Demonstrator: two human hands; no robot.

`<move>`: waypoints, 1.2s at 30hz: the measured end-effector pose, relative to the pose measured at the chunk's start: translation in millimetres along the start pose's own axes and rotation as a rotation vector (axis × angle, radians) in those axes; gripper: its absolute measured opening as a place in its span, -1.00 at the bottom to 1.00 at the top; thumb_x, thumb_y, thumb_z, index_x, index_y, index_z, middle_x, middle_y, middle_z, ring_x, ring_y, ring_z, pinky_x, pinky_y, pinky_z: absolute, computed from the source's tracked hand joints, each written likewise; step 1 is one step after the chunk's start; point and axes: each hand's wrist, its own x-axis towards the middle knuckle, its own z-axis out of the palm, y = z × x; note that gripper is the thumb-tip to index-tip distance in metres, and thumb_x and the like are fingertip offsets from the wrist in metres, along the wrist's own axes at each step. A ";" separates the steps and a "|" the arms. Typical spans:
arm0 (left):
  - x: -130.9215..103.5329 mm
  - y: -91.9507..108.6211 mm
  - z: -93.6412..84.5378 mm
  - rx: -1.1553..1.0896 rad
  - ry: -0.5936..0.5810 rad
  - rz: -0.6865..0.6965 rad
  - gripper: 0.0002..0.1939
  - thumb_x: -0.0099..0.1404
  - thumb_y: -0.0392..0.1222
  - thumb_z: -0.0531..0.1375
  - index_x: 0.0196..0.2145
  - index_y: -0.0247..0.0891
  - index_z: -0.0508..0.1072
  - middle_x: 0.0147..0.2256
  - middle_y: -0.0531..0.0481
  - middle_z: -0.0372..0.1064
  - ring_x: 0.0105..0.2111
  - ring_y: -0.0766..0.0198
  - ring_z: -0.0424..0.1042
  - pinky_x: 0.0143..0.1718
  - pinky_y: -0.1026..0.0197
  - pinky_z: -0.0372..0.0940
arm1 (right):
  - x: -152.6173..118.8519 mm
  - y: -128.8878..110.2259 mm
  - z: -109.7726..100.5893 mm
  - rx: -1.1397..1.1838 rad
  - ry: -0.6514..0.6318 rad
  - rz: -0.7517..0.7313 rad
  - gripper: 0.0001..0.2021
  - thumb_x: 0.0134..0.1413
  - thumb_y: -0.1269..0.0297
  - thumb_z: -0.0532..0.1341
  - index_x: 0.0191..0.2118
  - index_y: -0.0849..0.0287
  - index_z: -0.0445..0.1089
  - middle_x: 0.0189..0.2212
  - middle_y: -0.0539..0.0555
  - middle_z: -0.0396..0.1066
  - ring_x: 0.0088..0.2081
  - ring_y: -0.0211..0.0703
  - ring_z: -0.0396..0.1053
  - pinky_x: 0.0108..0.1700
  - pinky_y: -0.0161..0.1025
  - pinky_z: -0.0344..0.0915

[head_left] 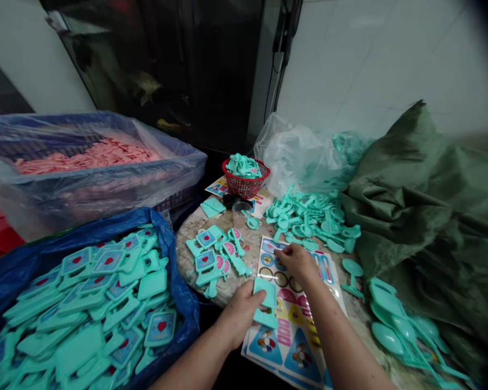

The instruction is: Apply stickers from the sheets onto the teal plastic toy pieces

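My left hand is closed on a teal plastic toy piece with a square framed face and a handle-like lower part, its face plain. Under it lies a sticker sheet printed with blue, pink and yellow shapes. My right hand pinches at a blue rectangular sticker near the sheet's top left corner; how far it is lifted I cannot tell. Left of the sheet are several teal pieces bearing heart stickers, among smaller ones with pink fan-shaped stickers.
A blue-lined container full of stickered teal pieces stands at left, below a plastic-lined crate of pink parts. On the round table are a red basket, a heap of teal parts and teal spoon-like pieces. Green cloth bulges at right.
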 end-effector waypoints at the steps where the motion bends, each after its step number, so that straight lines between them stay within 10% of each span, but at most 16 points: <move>1: 0.0 0.2 0.2 -0.012 -0.002 -0.004 -0.69 0.00 -0.08 0.20 -0.29 -0.27 0.36 -0.48 0.05 0.31 -0.52 0.31 0.32 -0.57 0.28 0.25 | 1.4 0.1 -0.9 0.068 -0.024 -0.001 -0.74 -0.19 0.02 0.23 -0.53 0.11 0.30 -0.59 0.00 0.33 -0.50 -0.19 0.27 -0.49 -0.30 0.03; 15: -5.1 1.9 -2.2 -0.057 -0.010 0.015 -0.66 -0.06 -0.06 0.30 -0.34 -0.31 0.40 -0.54 0.04 0.33 -0.53 0.28 0.34 -0.57 0.29 0.22 | -35.1 -10.8 -82.1 0.903 -0.178 -0.095 -0.53 -0.26 -0.11 0.27 -0.59 0.12 0.04 -0.69 -0.19 -0.09 -0.66 -0.43 -0.17 -0.63 -0.38 -0.18; 24: -37.8 10.5 3.1 -0.389 -0.110 0.033 -0.56 0.23 0.09 0.09 -0.10 -0.30 0.39 -0.23 -0.14 0.47 -0.21 0.11 0.44 -0.20 0.11 0.32 | -145.9 4.1 -45.1 0.666 -0.220 -0.127 -0.67 -0.14 0.01 0.28 -0.51 0.17 0.24 -0.60 -0.11 0.16 -0.52 -0.34 0.08 -0.48 -0.37 0.05; 36: -67.0 9.7 19.7 -0.424 -0.212 0.101 -0.46 0.28 0.14 -0.02 0.00 -0.32 0.36 -0.13 -0.20 0.46 -0.08 0.04 0.40 -0.04 0.04 0.25 | -171.2 5.0 -37.6 0.729 -0.196 -0.126 -0.67 -0.17 0.02 0.30 -0.49 0.15 0.24 -0.67 -0.11 0.24 -0.62 -0.36 0.15 -0.58 -0.41 0.13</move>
